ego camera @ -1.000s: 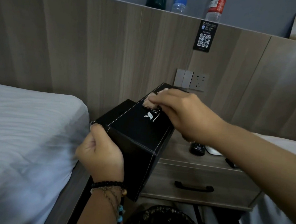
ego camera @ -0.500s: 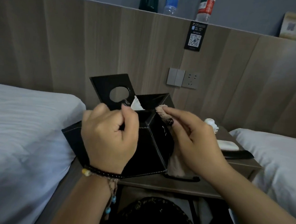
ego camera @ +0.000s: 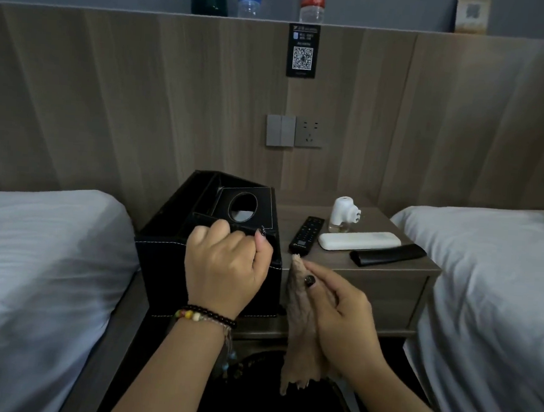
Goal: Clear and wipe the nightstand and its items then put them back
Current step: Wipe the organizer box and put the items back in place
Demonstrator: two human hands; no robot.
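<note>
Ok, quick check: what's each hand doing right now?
Left hand: closed on the near top edge of the black tissue box.
Right hand: closed on the tan cloth, beside the box.

Your left hand (ego camera: 224,267) grips the near rim of the black tissue box (ego camera: 170,263), which fills the left part of the nightstand (ego camera: 384,278) and blocks that side. On the right part, a black remote (ego camera: 306,235), a white remote (ego camera: 359,241), a second black remote (ego camera: 388,254) and a white plug-in device (ego camera: 343,214) lie close together, with only narrow gaps. Bare top remains along the front edge and behind the white device. Beds flank both sides. Your right hand (ego camera: 343,317), holding the cloth (ego camera: 300,330), sits before the front edge.
</note>
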